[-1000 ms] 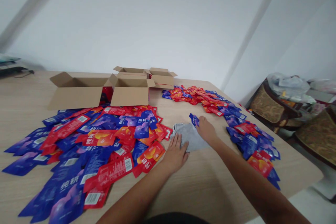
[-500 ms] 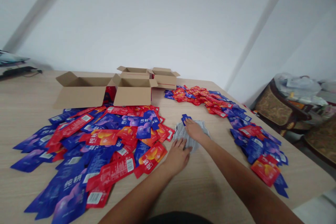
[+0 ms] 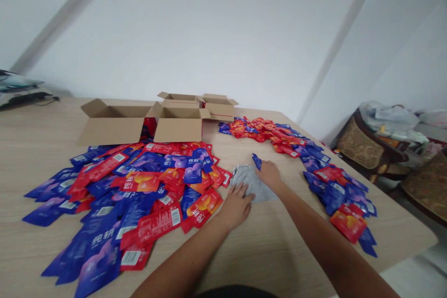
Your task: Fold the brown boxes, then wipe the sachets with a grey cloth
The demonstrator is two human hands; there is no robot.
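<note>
A crumpled grey cloth [image 3: 256,187] lies on the wooden table between the packet piles. My left hand [image 3: 236,206] rests on the cloth's left edge with its fingers spread and nothing in them. Over the cloth's right part, my right hand [image 3: 269,174] has its fingers closed on a small blue packet [image 3: 257,161], which sticks out tilted past the fingertips. Left of my hands spreads a large pile of red and blue packets [image 3: 143,180].
Open cardboard boxes [image 3: 178,129] stand behind the left pile. A second band of red and blue packets [image 3: 258,129] curves along the table's back and right side. Beyond the right edge are patterned chairs [image 3: 363,142] with plastic bags.
My right hand has moved slightly right with the blue packet, which has come off the cloth and tilted. The cloth's right part is now folded or bunched differently. My left hand has stayed in place.
</note>
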